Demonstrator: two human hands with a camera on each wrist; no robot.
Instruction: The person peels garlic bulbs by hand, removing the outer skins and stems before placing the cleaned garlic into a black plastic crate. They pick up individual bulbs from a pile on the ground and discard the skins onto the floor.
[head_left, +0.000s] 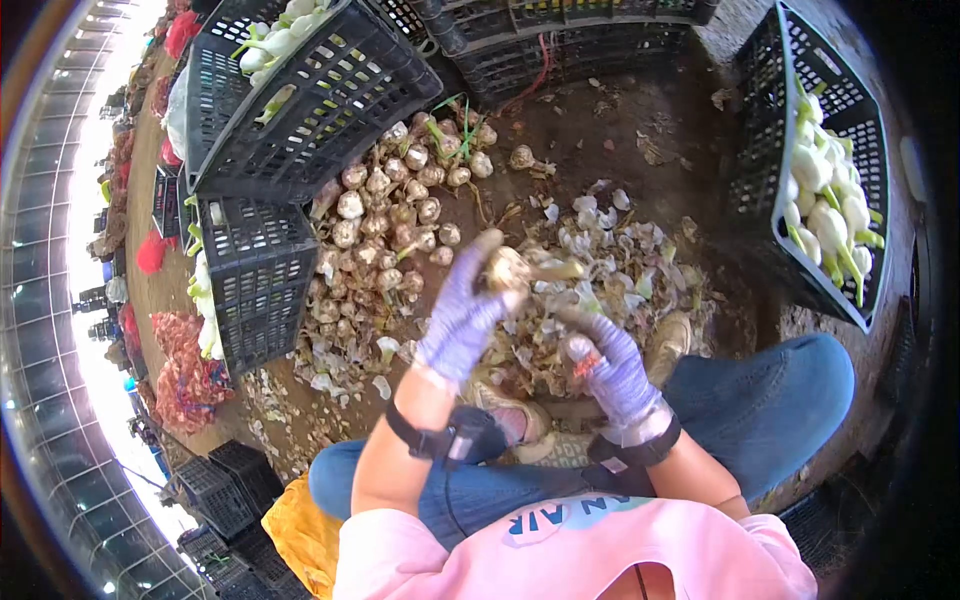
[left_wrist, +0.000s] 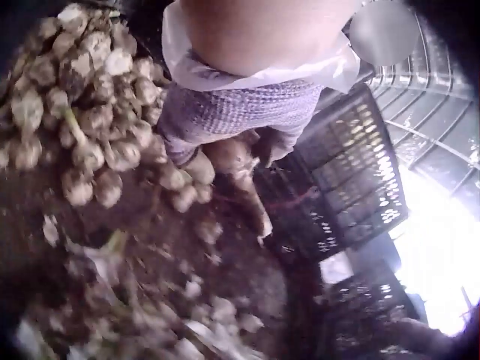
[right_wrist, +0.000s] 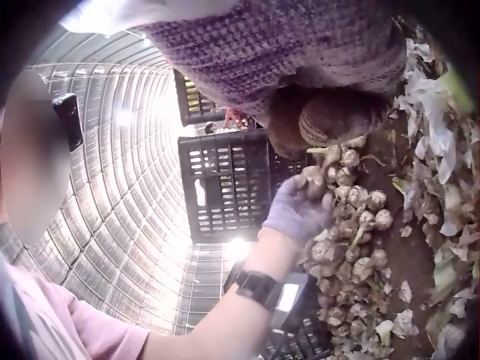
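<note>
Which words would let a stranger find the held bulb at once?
In the head view, find the heap of bulbs beside a black crate. Just right of it is the left hand. The bulb is in its grip, stem pointing right; unlike the heaped ones, it is held up.

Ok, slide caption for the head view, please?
The left grip holds a bulb near piled bulbs and scattered skins, with a crate of white bulbs at right.

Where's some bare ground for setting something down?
Mostly bare ground lies between the back crates and the peel scraps, right of the garlic bulbs, with a few stray bits on it. A narrower strip separates the scraps from the right crate. Crowded: the left, with bulbs beside stacked crates, and the peel-strewn middle.
</note>
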